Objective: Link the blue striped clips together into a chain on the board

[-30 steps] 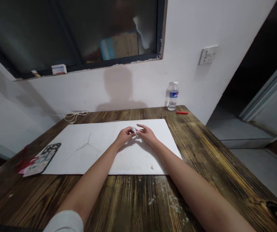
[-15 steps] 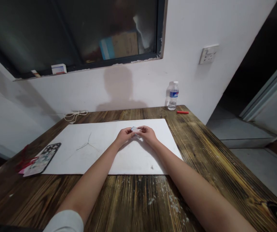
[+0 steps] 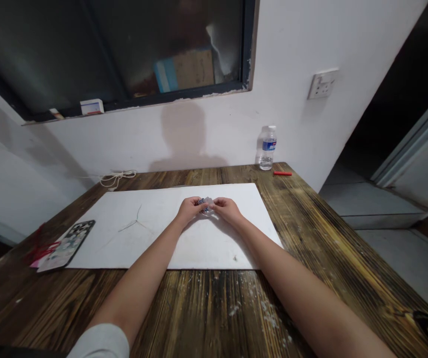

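Over the white board (image 3: 195,248), a small white-and-blue piece (image 3: 208,201) sits between my two hands. It looks thin and partly see-through, like a bit of plastic wrapping, though its kind is too small to make out. My left hand (image 3: 189,210) pinches its left side, where dark blue marks show. From the other side, the fingertips of my right hand (image 3: 228,209) are closed on the paler end. Both hands are close together just above the board, and my fingers cover part of the piece.
A water bottle (image 3: 267,151) and a red stick-like object (image 3: 282,173) lie beyond the board's right corner. At left are a patterned phone-shaped object (image 3: 68,246) and red ribbon (image 3: 44,252). A white cord (image 3: 117,177) rests by the wall on the wooden table (image 3: 214,308).
My right fingers, spread a second ago, have closed on the piece's right side. The piece has turned and shows more of its pale, see-through face. My left hand has stayed nearly in place.
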`<state>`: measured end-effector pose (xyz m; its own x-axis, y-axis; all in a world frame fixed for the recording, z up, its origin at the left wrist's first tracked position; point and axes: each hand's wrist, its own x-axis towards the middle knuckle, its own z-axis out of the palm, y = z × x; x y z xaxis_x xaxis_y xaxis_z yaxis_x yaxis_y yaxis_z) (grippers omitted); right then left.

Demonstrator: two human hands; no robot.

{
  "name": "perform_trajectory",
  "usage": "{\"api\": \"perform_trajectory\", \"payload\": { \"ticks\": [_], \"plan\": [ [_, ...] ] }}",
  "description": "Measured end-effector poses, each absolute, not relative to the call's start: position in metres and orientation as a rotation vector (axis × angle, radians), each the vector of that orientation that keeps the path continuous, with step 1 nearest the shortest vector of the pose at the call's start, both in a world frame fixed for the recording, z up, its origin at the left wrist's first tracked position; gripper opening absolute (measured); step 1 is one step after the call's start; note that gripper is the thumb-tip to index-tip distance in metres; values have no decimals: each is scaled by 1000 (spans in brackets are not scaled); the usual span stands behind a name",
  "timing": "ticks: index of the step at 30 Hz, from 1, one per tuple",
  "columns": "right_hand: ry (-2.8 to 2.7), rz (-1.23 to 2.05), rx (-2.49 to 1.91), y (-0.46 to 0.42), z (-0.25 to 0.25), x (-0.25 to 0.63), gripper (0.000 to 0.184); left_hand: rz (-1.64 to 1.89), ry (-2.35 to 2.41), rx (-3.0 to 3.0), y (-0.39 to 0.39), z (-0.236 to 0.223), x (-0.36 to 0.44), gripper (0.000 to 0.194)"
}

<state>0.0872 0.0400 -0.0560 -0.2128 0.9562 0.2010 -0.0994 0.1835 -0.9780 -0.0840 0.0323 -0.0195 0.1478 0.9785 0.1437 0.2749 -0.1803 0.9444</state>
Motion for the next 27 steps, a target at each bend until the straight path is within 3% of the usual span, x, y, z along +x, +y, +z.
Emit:
{"api": "perform_trajectory", "payload": {
  "ticks": [21,27],
  "plan": [
    [-1087,1162,-953,44,-48,91,28,1310,1309,1585,35,-21,-83,36],
    [-1095,1153,-981,41,-45,92,29,1360,1384,1733,32,-19,-84,28]
  ]
}}
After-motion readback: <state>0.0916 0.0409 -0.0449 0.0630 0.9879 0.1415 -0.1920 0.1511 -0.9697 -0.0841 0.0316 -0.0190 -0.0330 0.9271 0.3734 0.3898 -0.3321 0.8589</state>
